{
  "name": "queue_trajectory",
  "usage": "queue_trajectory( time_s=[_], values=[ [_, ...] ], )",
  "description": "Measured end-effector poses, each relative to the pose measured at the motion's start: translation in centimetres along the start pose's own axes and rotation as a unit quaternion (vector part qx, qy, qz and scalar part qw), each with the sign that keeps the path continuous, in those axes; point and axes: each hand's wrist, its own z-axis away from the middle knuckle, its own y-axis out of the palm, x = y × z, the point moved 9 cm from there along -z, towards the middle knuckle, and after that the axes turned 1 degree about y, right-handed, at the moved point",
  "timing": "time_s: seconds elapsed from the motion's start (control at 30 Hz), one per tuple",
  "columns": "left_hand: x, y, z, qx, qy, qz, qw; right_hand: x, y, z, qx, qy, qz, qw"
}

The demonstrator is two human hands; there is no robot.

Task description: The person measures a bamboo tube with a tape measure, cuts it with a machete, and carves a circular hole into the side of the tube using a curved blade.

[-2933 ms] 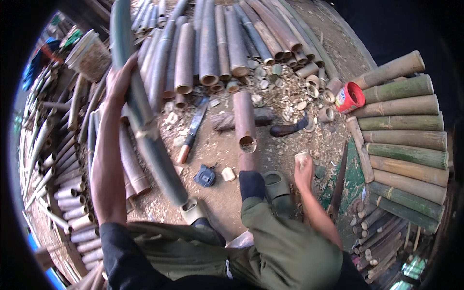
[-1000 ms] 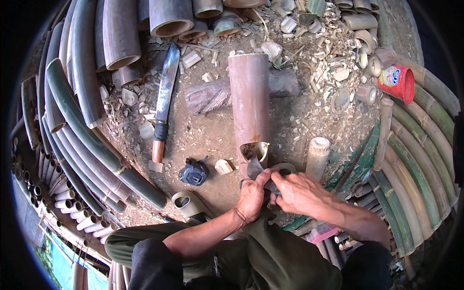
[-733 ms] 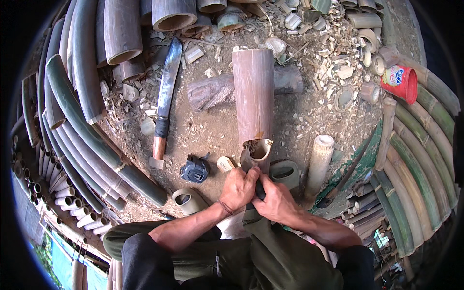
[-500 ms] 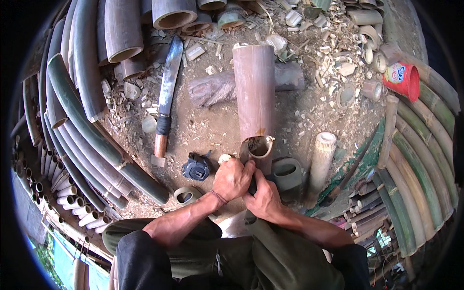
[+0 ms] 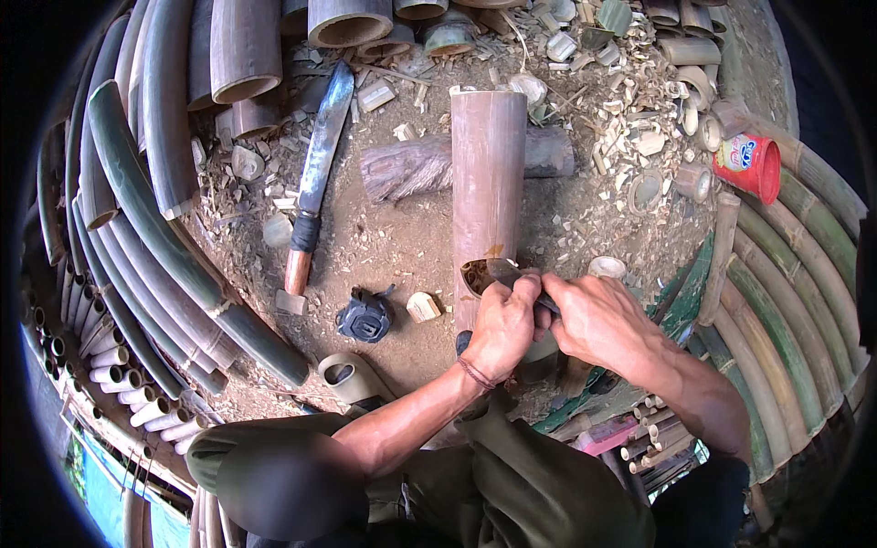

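Near me, the left hand (image 5: 502, 327) pinched a metal blade (image 5: 501, 268) at the rounded opening (image 5: 474, 276) of a smooth bamboo tube (image 5: 487, 183). The right hand (image 5: 600, 327) clenched its dark handle (image 5: 547, 301).

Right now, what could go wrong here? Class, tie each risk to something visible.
The left hand is close to the tip of the small blade, so a slip might cut it. The bamboo tube crosses over a log and could roll or shift. The large knife lies unsheathed to the left and might cut someone reaching past.
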Motion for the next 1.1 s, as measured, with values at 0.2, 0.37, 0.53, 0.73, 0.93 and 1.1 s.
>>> queue_trajectory(
  time_s=[0.2, 0.37, 0.53, 0.73, 0.93, 1.1],
  values=[
    [-0.6, -1.0, 1.2, 0.012, 0.026, 0.236, 0.971, 4.3, -1.2, -1.8, 0.054, -0.075, 0.070, 0.993],
    [-0.5, -1.5, 2.3, 0.018, 0.018, 0.421, 0.907, 7.9, -1.3, -3.4, 0.094, -0.131, 0.193, 0.968],
    [-2.3, -0.5, 4.2, 0.028, -0.027, 0.450, 0.892, 11.3, -0.9, -6.2, 0.106, -0.201, 0.332, 0.916],
    [2.3, -2.0, 7.7, 0.142, -0.096, 0.051, 0.984, 5.2, 0.8, 0.6, 0.115, -0.110, 0.139, 0.977],
    [1.6, -1.1, 12.8, 0.086, 0.098, -0.373, 0.919, 1.3, 6.1, 6.8, -0.199, 0.044, -0.499, 0.842],
    [-0.9, -7.2, 12.2, -0.057, 0.116, -0.574, 0.808, 3.0, 12.4, 1.2, 0.037, 0.134, -0.647, 0.750]
  ],
)
